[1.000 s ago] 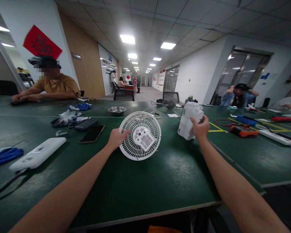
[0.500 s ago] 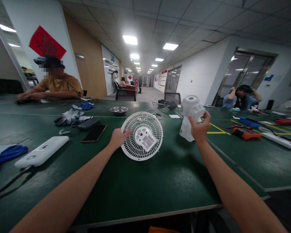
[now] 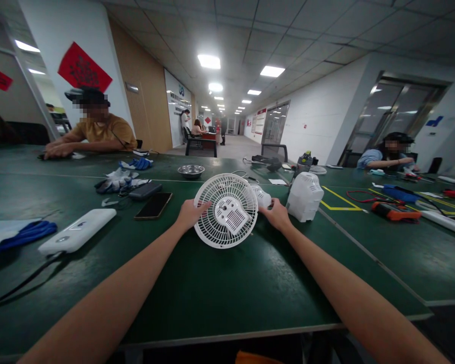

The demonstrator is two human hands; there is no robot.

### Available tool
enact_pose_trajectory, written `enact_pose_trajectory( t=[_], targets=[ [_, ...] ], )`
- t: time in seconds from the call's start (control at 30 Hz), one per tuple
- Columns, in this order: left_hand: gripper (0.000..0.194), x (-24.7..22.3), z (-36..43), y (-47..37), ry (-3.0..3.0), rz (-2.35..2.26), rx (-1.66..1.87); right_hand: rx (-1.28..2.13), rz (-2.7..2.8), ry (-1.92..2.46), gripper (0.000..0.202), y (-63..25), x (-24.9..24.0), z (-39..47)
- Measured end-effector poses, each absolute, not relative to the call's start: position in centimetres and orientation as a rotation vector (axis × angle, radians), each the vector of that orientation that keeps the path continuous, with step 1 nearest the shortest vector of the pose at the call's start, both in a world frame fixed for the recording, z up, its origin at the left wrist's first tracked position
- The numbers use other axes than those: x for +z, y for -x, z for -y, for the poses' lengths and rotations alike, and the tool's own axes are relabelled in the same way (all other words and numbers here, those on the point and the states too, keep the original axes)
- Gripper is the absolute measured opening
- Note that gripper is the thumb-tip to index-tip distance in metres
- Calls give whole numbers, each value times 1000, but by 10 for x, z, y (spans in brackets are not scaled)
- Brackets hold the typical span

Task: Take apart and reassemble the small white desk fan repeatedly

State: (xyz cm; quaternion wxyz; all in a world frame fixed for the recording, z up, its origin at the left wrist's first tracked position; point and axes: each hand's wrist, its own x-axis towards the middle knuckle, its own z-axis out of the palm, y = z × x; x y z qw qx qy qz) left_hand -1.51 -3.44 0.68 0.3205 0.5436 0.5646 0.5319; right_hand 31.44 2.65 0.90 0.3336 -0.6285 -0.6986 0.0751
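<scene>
My left hand (image 3: pixel 189 215) is closed on the left rim of a round white fan grille (image 3: pixel 233 212), with the thumb over its slats. The grille stands tilted up above the table, a vented plate at its centre facing me. Behind its right edge is a white vented fan housing (image 3: pixel 262 196), partly hidden by the grille. My right hand (image 3: pixel 277 215) grips this housing from the right, its fingers close to the grille's rim. To the right of that hand a white plastic fan base (image 3: pixel 306 197) stands upright on the table.
A phone (image 3: pixel 153 206), a white power bank (image 3: pixel 78 231) with a cable, and gloves (image 3: pixel 117 182) lie at left. A metal bowl (image 3: pixel 191 171) sits farther back. An orange multimeter (image 3: pixel 395 211) lies at right. Two people sit across the tables.
My right hand has moved left from beside the fan base, bringing the white housing behind the grille. The base now stands by itself. My left hand still holds the grille.
</scene>
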Motion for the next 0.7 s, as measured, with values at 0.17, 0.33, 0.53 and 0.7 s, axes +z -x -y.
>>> enact_pose_trajectory(
  t=[0.17,0.33,0.53,0.7],
  targets=[
    [43,6,34,18,-1492,-1551,1331,94,1893,1836,82,-313,8,-22],
    [41,8,36,18,-1548,-1651,1295,83,1845,1390,56,-306,32,-5],
    [43,8,36,15,-1552,-1710,1333,1481,1576,1109,54,-274,41,31],
    [46,7,36,15,-1562,-1766,1340,2075,1337,827,52,-241,33,59]
  ],
)
